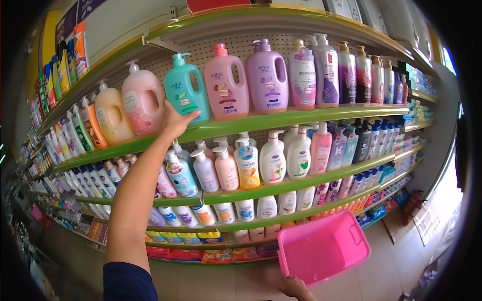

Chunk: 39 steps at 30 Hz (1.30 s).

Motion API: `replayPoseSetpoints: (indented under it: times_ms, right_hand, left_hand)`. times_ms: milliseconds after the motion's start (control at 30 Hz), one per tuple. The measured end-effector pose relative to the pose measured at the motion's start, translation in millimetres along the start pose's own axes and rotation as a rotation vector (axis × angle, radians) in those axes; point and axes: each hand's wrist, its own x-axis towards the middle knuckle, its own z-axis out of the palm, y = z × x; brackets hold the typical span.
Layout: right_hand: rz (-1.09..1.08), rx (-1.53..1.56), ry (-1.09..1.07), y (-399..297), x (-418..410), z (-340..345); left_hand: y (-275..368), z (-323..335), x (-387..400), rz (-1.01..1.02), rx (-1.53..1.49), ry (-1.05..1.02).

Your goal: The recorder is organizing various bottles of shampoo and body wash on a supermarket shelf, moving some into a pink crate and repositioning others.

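My left hand (176, 121) reaches up to the shelf and grips the lower part of a teal pump bottle (184, 88). The thumb lies across its front, and the other fingers are mostly hidden at its left side. To its left stands a pale pink pump bottle (137, 109) with a handle. On the other side are a pink pump bottle (224, 82) and a purple pump bottle (265, 81). Low down, my right hand (294, 287) holds the near rim of a pink plastic basket (316, 252). Nothing is visible inside the basket, which tilts toward me.
Green-edged shelves (278, 119) curve across the view, packed with pump bottles. A lower shelf holds white pump bottles (273, 161). Bagged goods (218, 256) lie on the bottom shelf. Spray cans (80, 49) stand upper left. Red fire extinguishers (414, 205) are by the right wall, above the tiled floor (339, 288).
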Motion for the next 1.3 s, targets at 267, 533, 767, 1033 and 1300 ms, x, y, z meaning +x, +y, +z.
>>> replayPoseSetpoints:
  times_ms: [267,533,767,1033,1300]
  right_hand:
    - [0.118,0.022,-0.047,-12.4,-32.1,20.7]
    - [0.121,0.061,0.009,-12.4,-65.2,63.4]
    - [0.203,0.106,-0.067,-49.6,-69.2,47.7]
    - [0.169,0.057,-0.036,-48.4,-64.6,44.4]
    - [0.114,0.082,0.015,-46.0,-57.7,38.9]
  left_hand:
    - [-27.0,-7.1,9.8,0.009,-0.104,-0.034]
    - [14.5,-2.8,5.3,-0.014,-0.16,-0.032]
    - [6.7,-7.3,16.5,-0.033,-0.166,-0.026]
    - [9.6,-15.1,22.3,-0.17,-0.247,-0.159]
    - [-3.6,-12.8,26.7,-0.132,-0.277,-0.191]
